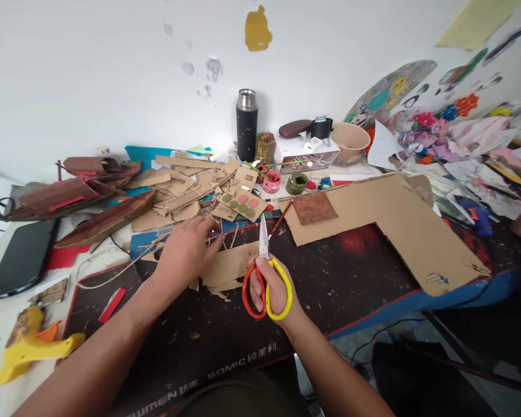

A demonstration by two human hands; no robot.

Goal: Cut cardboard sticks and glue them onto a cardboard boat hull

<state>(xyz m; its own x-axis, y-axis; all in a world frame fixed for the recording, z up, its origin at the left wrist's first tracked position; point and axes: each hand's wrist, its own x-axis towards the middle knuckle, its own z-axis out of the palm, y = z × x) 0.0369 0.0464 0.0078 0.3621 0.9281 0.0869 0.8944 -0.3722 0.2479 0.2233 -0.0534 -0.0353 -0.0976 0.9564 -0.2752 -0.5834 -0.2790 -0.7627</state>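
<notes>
In my right hand (275, 289) is a pair of scissors (264, 240), one handle loop red and the other yellow. Its blades are together and point away from me. My left hand (189, 249) reaches over the cardboard scraps, fingers curved and thumb apart. Thin strips lie by its fingertips; whether it touches one is hard to make out. Between the two hands a flat cardboard piece (230, 266) lies on the dark mat (226, 330). Beyond my left hand spreads a heap of cut cardboard strips (186, 188), with a small card of pink and green dots (242, 204) beside it.
At right lies a large angled cardboard sheet (399, 214) bearing a brown square (315, 208). Brown boat-like models (65, 197), a phone (24, 258) and a yellow glue gun (35, 347) are at left. Paint pots (296, 183) and a black flask (247, 127) stand behind.
</notes>
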